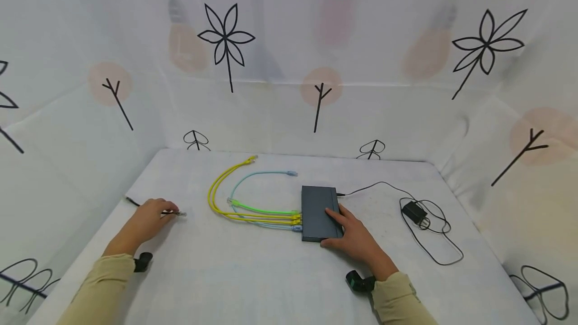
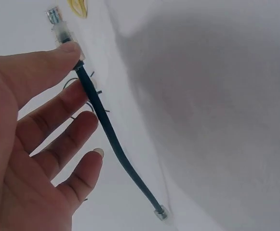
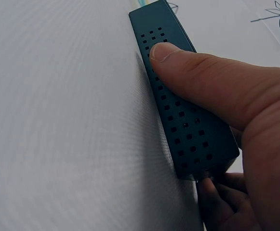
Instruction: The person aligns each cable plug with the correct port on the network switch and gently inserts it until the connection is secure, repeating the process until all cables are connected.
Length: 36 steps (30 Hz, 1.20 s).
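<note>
My left hand [image 1: 146, 222] is at the left side of the table, pinching a short dark network cable [image 2: 110, 137] near one clear plug [image 2: 61, 34] between thumb and fingers. The cable's other plug [image 2: 160, 212] hangs free in the left wrist view. With my right hand [image 1: 361, 242] I grip a dark network switch [image 1: 317, 213], which lies on the table. My right thumb [image 3: 165, 52] presses its vented side [image 3: 180, 130], while other fingers rest on its top and at the end. Yellow cables [image 1: 210, 197], a green cable [image 1: 262, 209] and a light blue cable [image 1: 246, 176] run from its left side.
A black power adapter [image 1: 414, 212] lies on the right with its cord [image 1: 444, 264] coiled about it; the cord's plug [image 1: 340, 194] sits in the switch's right side. Loose ends of the yellow and blue cables lie toward the back. Patterned white cloth [image 1: 271, 109] surrounds the white table [image 1: 244, 275].
</note>
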Each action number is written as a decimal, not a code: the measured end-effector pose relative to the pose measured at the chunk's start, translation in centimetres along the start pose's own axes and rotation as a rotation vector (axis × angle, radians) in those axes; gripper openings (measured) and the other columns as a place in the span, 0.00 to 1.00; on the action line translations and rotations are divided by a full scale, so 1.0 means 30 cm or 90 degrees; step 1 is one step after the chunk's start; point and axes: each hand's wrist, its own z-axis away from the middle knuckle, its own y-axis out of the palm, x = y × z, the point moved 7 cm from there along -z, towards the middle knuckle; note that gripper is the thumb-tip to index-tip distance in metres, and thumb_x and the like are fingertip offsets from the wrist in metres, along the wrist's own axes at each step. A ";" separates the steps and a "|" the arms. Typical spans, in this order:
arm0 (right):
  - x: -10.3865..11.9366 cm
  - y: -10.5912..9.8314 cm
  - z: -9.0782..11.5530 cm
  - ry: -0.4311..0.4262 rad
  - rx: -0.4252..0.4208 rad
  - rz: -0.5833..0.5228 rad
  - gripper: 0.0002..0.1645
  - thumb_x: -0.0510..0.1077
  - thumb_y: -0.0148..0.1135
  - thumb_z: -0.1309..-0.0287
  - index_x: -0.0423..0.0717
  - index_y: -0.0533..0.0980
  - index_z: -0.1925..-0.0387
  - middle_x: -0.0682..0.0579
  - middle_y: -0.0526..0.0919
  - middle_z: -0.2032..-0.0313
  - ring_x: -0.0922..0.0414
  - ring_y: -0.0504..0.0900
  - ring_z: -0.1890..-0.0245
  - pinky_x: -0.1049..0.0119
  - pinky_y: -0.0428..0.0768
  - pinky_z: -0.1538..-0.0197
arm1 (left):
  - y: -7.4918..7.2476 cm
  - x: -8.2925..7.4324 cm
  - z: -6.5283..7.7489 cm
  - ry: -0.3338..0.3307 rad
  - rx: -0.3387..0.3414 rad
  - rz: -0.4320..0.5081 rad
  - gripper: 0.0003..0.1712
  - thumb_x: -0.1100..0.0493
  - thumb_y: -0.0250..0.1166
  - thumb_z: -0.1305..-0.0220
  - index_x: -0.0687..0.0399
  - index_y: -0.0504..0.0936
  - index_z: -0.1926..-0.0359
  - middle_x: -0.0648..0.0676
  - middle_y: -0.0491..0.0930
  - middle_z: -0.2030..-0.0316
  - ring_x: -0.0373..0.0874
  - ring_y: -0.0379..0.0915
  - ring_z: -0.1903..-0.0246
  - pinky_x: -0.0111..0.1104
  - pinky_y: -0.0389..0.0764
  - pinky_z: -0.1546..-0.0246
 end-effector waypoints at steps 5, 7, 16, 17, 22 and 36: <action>0.000 0.000 0.002 -0.002 -0.005 0.002 0.59 0.71 0.72 0.61 0.63 0.60 0.28 0.42 0.49 0.24 0.35 0.54 0.28 0.36 0.65 0.36 | -0.015 -0.031 -0.009 0.030 -0.038 0.001 0.08 0.60 0.64 0.37 0.53 0.84 0.57 0.57 0.84 0.58 0.59 0.76 0.55 0.55 0.74 0.54; 0.005 -0.004 0.005 -0.010 -0.012 0.002 0.58 0.70 0.73 0.60 0.62 0.60 0.28 0.41 0.50 0.25 0.35 0.55 0.28 0.36 0.65 0.36 | -0.022 -0.048 -0.010 0.041 -0.044 0.020 0.08 0.60 0.62 0.35 0.53 0.83 0.56 0.56 0.85 0.58 0.57 0.78 0.56 0.53 0.76 0.56; 0.020 -0.012 0.014 -0.022 -0.022 0.002 0.57 0.67 0.74 0.59 0.59 0.62 0.28 0.39 0.51 0.25 0.34 0.57 0.29 0.37 0.67 0.37 | -0.015 -0.097 -0.027 0.019 0.003 0.106 0.11 0.59 0.56 0.29 0.54 0.78 0.49 0.56 0.82 0.54 0.48 0.76 0.58 0.43 0.79 0.60; 0.021 -0.013 0.014 -0.023 -0.023 0.002 0.57 0.67 0.74 0.59 0.59 0.62 0.28 0.39 0.51 0.25 0.34 0.57 0.29 0.37 0.67 0.37 | -0.013 -0.101 -0.030 0.018 0.007 0.108 0.11 0.59 0.55 0.29 0.53 0.78 0.49 0.56 0.82 0.55 0.47 0.76 0.59 0.41 0.78 0.61; 0.023 -0.014 0.015 -0.025 -0.028 0.003 0.57 0.67 0.74 0.59 0.59 0.62 0.28 0.39 0.51 0.25 0.34 0.57 0.29 0.37 0.67 0.37 | -0.014 -0.133 -0.044 0.026 0.010 0.127 0.12 0.58 0.54 0.28 0.53 0.75 0.47 0.56 0.81 0.61 0.43 0.72 0.68 0.34 0.74 0.70; 0.003 0.000 0.010 -0.012 -0.020 -0.007 0.58 0.68 0.74 0.61 0.62 0.61 0.28 0.42 0.50 0.25 0.36 0.55 0.28 0.37 0.66 0.36 | -0.016 -0.208 -0.064 0.061 -0.019 0.133 0.11 0.58 0.60 0.31 0.50 0.77 0.50 0.53 0.79 0.65 0.41 0.69 0.72 0.32 0.72 0.73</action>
